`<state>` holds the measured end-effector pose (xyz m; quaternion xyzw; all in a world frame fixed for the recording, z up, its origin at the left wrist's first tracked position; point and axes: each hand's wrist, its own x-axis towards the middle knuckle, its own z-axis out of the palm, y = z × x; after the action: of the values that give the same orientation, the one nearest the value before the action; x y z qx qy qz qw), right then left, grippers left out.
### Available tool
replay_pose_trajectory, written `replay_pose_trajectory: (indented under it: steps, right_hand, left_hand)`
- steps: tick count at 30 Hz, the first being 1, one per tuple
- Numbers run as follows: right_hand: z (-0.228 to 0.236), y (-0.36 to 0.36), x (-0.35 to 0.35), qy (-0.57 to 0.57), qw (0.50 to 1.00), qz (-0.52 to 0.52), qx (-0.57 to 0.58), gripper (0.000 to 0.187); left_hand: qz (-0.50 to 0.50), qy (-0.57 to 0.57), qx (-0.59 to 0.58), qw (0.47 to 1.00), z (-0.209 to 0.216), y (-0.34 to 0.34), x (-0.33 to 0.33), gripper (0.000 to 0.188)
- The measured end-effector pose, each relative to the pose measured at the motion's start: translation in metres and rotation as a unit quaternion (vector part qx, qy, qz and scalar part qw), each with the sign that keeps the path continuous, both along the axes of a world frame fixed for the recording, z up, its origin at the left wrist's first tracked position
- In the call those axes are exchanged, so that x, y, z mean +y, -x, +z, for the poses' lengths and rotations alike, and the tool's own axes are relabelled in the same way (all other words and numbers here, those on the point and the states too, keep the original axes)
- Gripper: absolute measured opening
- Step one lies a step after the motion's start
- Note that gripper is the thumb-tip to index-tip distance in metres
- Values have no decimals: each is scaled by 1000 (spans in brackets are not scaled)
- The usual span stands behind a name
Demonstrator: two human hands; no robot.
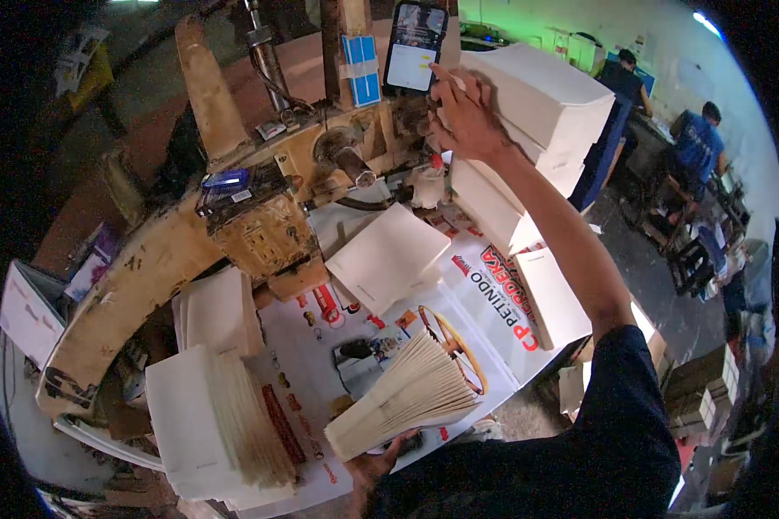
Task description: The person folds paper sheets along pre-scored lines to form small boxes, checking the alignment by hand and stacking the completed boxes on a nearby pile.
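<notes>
My left hand (376, 465), mostly hidden at the lower middle, grips the lower end of a fanned stack of cream folded sheets (407, 389). Its fingers close around the narrow end while the far edges spread apart. Higher up, my right hand (474, 119) reaches across to a smartphone (412, 54) standing upright against the machine. One finger is stretched out at the screen's lower right and the others are spread, holding nothing. A thick fanned pile of similar sheets (208, 424) lies at the lower left. Another flat pile (389, 258) rests on the printed table cover (484, 303).
A worn tan machine (268, 229) arches over the table's left and back. Tall white paper stacks (536, 95) stand at the right beneath my forearm. A cardboard box (33, 311) sits far left. Two people (699, 143) work in the background at right.
</notes>
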<state>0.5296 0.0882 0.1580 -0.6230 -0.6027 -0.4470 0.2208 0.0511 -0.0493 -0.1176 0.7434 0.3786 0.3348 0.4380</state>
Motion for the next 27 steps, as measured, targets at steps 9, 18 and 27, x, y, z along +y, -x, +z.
replay_pose_trajectory:
  steps: [9,18,27]
  right_hand:
    - [2,-8,15,12,996,-56,-64,40]
    - [6,-12,15,-21,994,-59,-89,50]
    - [7,-3,8,-3,1000,-22,-12,47]
  left_hand:
    - [16,-166,133,977,-56,25,-12,102]
    - [-79,-383,393,832,-95,38,-15,107]
    - [-22,-436,363,823,-40,29,-26,99]
